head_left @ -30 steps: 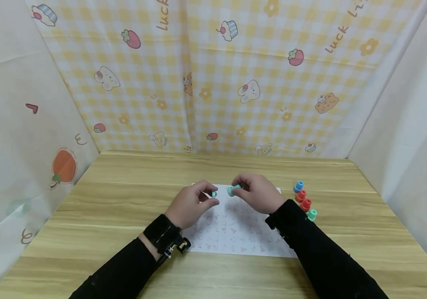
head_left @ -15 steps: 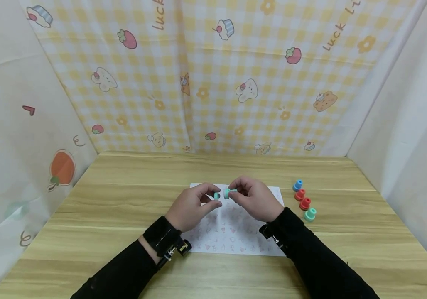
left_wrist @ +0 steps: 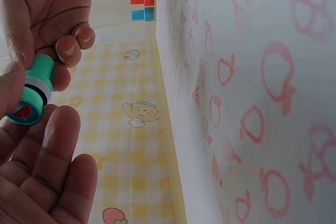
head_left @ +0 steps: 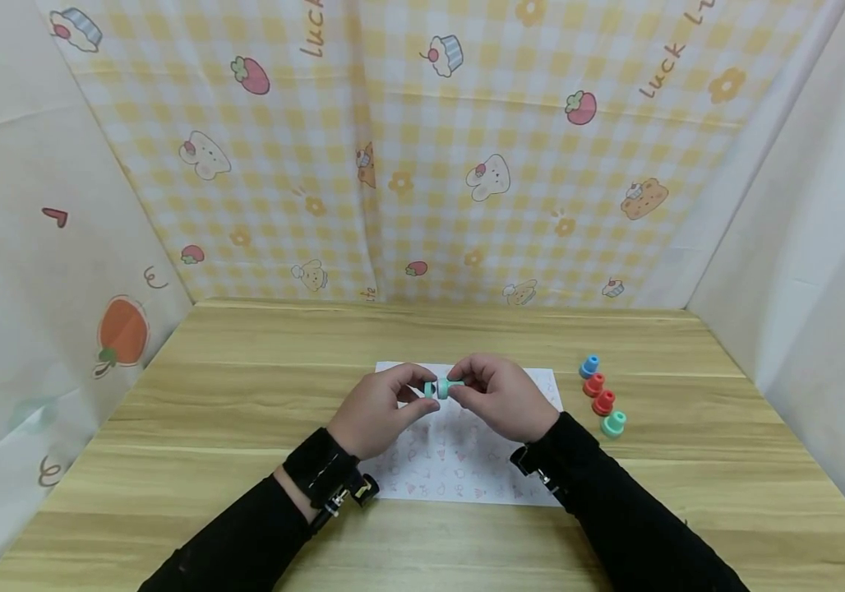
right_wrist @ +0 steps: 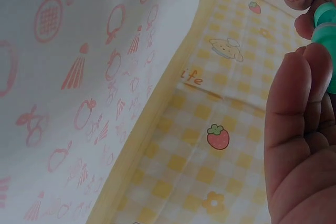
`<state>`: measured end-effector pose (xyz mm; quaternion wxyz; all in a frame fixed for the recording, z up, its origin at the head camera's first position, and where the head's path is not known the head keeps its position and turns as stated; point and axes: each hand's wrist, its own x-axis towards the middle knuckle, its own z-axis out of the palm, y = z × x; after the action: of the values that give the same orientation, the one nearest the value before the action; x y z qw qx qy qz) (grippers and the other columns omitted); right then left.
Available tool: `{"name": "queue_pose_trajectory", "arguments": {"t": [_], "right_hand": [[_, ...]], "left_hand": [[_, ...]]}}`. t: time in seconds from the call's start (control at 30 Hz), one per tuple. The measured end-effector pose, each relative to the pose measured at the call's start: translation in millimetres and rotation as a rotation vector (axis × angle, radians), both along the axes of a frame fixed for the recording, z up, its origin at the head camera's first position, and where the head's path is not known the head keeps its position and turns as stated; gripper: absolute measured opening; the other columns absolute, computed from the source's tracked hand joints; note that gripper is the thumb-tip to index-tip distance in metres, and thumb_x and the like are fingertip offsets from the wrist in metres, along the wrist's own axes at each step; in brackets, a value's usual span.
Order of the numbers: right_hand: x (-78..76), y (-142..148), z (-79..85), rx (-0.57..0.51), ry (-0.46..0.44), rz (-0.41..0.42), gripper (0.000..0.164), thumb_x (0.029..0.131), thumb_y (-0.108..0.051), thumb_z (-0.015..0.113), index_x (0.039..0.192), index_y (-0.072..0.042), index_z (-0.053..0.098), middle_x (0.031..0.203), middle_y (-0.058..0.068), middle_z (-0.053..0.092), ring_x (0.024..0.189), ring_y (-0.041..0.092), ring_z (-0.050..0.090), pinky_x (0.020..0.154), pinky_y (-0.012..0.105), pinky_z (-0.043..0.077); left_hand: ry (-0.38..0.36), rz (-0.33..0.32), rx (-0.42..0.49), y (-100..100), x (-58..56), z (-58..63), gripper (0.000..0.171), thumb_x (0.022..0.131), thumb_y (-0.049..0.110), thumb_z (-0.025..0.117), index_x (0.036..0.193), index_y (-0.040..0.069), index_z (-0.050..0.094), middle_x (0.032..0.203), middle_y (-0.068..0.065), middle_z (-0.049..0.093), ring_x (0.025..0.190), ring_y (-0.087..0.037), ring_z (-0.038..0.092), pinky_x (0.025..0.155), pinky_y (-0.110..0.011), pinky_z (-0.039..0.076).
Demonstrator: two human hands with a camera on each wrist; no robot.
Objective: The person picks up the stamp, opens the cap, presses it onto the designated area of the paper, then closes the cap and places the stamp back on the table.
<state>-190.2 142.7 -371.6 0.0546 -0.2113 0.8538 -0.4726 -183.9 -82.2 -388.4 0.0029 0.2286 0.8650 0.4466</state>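
Note:
Above a white sheet of paper point(head_left: 459, 477) covered in pink stamped fruit, racket and shuttlecock prints, both hands meet around a small green toy stamp. My right hand point(head_left: 509, 400) pinches the handle of the green stamp point(left_wrist: 41, 70), which has a pale ring at its lower end. My left hand point(head_left: 378, 407) holds the round green cap point(left_wrist: 27, 107) between thumb and fingers, its red inside showing in the left wrist view. Stamp and cap lie end to end, sideways, with the cap right at the stamp's face. In the right wrist view, fingers partly hide the green pieces.
Right of the paper, a blue stamp point(head_left: 589, 367), a red stamp point(head_left: 594, 384), another red stamp point(head_left: 603, 402) and a green stamp point(head_left: 614, 424) stand in a slanting row on the wooden table point(head_left: 274, 362). A checked curtain point(head_left: 430, 230) closes off the back.
The right hand has turned the green stamp level and carried it left, up to the cap. The left hand has stayed nearly in place, still pinching the cap.

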Motion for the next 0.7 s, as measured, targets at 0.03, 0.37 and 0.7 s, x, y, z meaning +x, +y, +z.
{"name": "queue_pose_trajectory", "arguments": {"t": [0.03,0.37,0.7], "right_hand": [[0.1,-0.2,-0.3,0.001,-0.003,0.001,0.01,0.102,-0.012,0.068,0.11,-0.007,0.072,0.087,0.002,0.068,0.078,0.017,0.059,0.068,0.023,0.049],[2.0,-1.4,-1.4,-0.003,-0.01,0.013,0.009,0.102,-0.011,0.068,0.11,-0.008,0.072,0.089,0.011,0.071,0.079,0.016,0.059,0.068,0.023,0.049],[3.0,-1.6,-2.8,0.001,-0.014,0.016,0.011,0.103,-0.013,0.066,0.112,-0.009,0.072,0.093,0.016,0.071,0.079,0.017,0.058,0.069,0.024,0.048]], "left_hand": [[0.002,0.001,-0.002,0.0,0.0,0.0,0.021,0.098,0.02,0.077,0.118,0.016,0.071,0.104,0.006,0.077,0.087,-0.006,0.071,0.073,-0.024,0.057],[0.014,-0.008,-0.009,-0.1,0.1,0.0,0.02,0.098,0.022,0.077,0.117,0.016,0.072,0.104,0.005,0.077,0.086,-0.005,0.071,0.072,-0.022,0.057],[0.026,-0.014,-0.01,-0.5,0.4,0.0,0.02,0.097,0.021,0.078,0.116,0.016,0.072,0.104,0.005,0.077,0.086,-0.005,0.071,0.072,-0.022,0.057]]}}
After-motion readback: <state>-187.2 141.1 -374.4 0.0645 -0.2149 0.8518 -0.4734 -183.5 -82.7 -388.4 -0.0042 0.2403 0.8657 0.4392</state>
